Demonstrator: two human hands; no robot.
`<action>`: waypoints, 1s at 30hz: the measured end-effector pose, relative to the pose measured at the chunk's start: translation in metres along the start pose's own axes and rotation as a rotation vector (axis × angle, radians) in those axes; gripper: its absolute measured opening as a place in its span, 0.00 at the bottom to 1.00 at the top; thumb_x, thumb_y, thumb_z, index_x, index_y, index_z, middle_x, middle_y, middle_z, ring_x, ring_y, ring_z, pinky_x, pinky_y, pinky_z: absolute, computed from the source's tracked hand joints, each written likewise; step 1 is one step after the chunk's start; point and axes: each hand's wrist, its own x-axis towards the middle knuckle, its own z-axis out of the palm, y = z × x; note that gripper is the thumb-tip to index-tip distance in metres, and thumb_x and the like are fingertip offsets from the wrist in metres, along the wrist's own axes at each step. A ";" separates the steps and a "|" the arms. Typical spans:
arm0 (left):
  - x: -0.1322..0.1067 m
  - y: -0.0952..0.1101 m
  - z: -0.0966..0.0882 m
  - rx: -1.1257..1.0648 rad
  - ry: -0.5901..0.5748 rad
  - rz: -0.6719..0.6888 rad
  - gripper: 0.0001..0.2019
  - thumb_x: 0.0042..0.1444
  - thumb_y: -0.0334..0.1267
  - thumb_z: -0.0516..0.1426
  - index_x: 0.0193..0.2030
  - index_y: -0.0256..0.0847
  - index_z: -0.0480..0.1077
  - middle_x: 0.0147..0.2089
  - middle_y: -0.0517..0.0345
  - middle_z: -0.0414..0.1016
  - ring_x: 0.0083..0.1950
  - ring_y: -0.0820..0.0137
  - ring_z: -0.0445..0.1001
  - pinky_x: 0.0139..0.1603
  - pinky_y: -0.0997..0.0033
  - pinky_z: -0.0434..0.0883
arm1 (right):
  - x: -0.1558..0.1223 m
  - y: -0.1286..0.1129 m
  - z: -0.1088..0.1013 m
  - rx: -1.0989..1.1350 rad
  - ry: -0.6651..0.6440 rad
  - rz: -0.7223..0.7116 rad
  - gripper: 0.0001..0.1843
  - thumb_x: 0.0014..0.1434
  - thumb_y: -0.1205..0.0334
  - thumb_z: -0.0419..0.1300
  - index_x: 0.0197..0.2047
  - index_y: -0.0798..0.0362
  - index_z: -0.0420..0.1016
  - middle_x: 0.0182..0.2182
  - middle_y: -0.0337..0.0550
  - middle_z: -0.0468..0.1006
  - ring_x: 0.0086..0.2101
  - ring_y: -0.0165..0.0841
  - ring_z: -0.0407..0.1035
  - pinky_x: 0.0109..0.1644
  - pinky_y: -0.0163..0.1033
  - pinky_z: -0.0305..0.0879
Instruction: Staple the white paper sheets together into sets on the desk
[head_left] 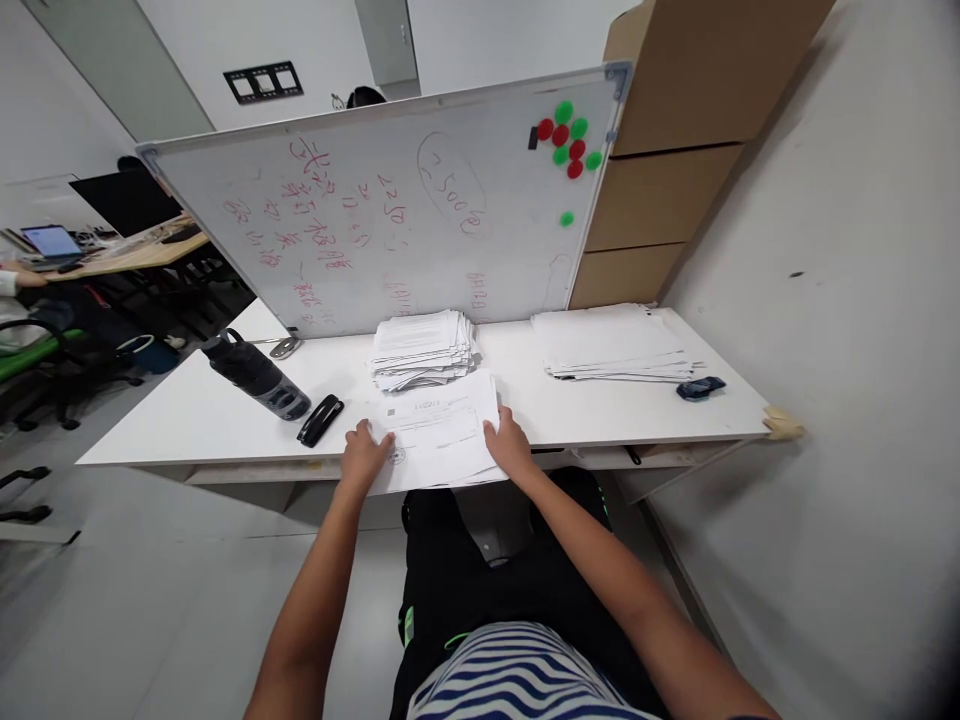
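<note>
A thin set of printed sheets [442,432] lies at the front edge of the white table [195,420], overhanging it slightly. My left hand [365,455] grips its left edge and my right hand [508,445] grips its right edge, fingers closed on the paper. Just behind it sits a thick untidy pile of papers [424,348]. A flatter, wider stack of papers [611,342] lies to the right.
A dark bottle [255,374] lies on its side at the left, with a black stapler [320,419] beside it. A small dark object [700,387] rests near the right stack. A whiteboard [390,215] with magnets stands behind; cardboard boxes [660,150] are stacked at right.
</note>
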 end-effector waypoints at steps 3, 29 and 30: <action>-0.008 0.013 0.010 0.132 0.106 -0.006 0.33 0.62 0.56 0.50 0.67 0.36 0.59 0.61 0.32 0.65 0.61 0.44 0.67 0.57 0.45 0.66 | 0.009 0.003 0.000 -0.237 0.045 -0.078 0.25 0.68 0.57 0.49 0.65 0.57 0.61 0.55 0.59 0.73 0.49 0.46 0.73 0.47 0.45 0.69; -0.176 -0.009 0.081 -0.192 0.336 -0.089 0.30 0.65 0.48 0.43 0.72 0.45 0.46 0.72 0.43 0.53 0.76 0.57 0.47 0.74 0.49 0.48 | 0.145 0.102 -0.099 -0.472 0.603 0.015 0.22 0.66 0.60 0.45 0.53 0.57 0.75 0.50 0.60 0.76 0.52 0.49 0.63 0.62 0.65 0.43; -0.169 0.004 0.069 -0.180 0.358 0.004 0.30 0.65 0.48 0.44 0.72 0.45 0.46 0.72 0.43 0.53 0.75 0.57 0.47 0.74 0.49 0.47 | 0.147 0.103 -0.101 -0.460 0.605 0.022 0.21 0.66 0.59 0.47 0.53 0.56 0.75 0.53 0.60 0.75 0.53 0.50 0.61 0.61 0.65 0.45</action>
